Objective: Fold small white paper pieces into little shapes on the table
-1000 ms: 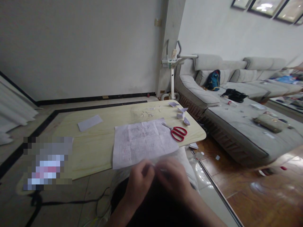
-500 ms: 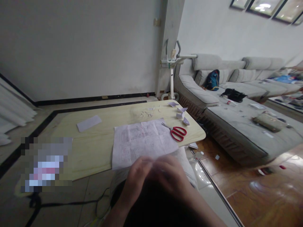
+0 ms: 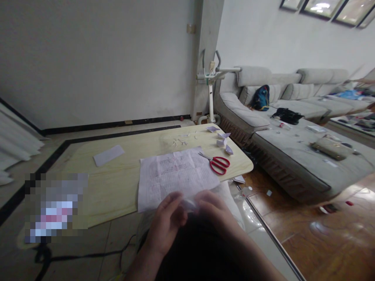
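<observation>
Between my two hands is a small piece of folded paper (image 3: pixel 189 203), pale and partly hidden by the fingers. My left hand (image 3: pixel 168 214) pinches its left end, and my right hand (image 3: pixel 212 208) closes around its right end. Just beyond them a creased sheet of written paper (image 3: pixel 172 175) lies spread on the table. Red-handled scissors (image 3: pixel 218 164) rest at that sheet's right edge, blades pointing left. Several small folded paper shapes (image 3: pixel 224 136) stand near the table's far right corner.
The pale wooden table (image 3: pixel 117 187) carries thin paper scraps (image 3: pixel 180 142) and a folded white strip (image 3: pixel 109 155). A blurred-out patch (image 3: pixel 55 210) covers its left end. To the right are a grey sofa (image 3: pixel 293 156) and a plastic bottle (image 3: pixel 246 191) on the floor.
My hands have drawn slightly apart, so the folded paper between them now shows. The view has shifted a little; the scissors and sheet lie as before.
</observation>
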A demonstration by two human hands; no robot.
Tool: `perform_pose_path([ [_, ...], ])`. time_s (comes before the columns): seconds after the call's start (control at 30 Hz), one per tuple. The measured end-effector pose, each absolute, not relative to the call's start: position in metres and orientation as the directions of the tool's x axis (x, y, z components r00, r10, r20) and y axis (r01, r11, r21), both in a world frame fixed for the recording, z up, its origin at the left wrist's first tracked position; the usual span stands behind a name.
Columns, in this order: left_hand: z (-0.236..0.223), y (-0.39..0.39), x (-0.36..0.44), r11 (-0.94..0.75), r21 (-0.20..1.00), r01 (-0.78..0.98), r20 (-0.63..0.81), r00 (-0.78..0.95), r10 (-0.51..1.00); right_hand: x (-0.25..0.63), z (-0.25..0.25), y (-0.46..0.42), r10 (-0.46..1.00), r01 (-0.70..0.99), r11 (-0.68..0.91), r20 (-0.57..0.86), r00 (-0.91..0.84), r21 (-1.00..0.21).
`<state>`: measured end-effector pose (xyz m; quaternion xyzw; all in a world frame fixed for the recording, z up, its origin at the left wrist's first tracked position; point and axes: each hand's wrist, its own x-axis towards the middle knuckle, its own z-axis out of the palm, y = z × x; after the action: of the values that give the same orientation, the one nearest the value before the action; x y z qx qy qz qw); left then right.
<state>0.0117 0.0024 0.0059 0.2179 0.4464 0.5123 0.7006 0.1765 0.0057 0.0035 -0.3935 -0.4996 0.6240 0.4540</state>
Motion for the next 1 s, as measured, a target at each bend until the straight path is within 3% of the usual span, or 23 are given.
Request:
perform_pose_path([
  [0.17, 0.007, 0.002, 0.014, 0.364, 0.787, -0.499, -0.376, 0.081, 0.923, 0.169, 0.002, 0.005, 0.951, -0.351, -0.176, -0.067, -0.301, -0.92],
  [0.43, -0.009, -0.001, 0.014, 0.347, 0.797, -0.494, -0.374, 0.048, 0.926, 0.167, -0.004, 0.008, 0.95, -0.492, -0.227, -0.081, -0.3, -0.84],
  [0.73, 0.011, 0.0, 0.021, 0.28, 0.887, -0.367, -0.316, -0.039, 0.948, 0.163, 0.0, 0.01, 0.965, -0.549, -0.234, -0.126, -0.228, -0.802],
  [1.0, -0.004, -0.001, 0.019, 0.235, 0.919, -0.316, -0.241, 0.019, 0.97, 0.163, -0.005, 0.011, 0.975, -0.473, -0.194, -0.113, -0.193, -0.859],
])
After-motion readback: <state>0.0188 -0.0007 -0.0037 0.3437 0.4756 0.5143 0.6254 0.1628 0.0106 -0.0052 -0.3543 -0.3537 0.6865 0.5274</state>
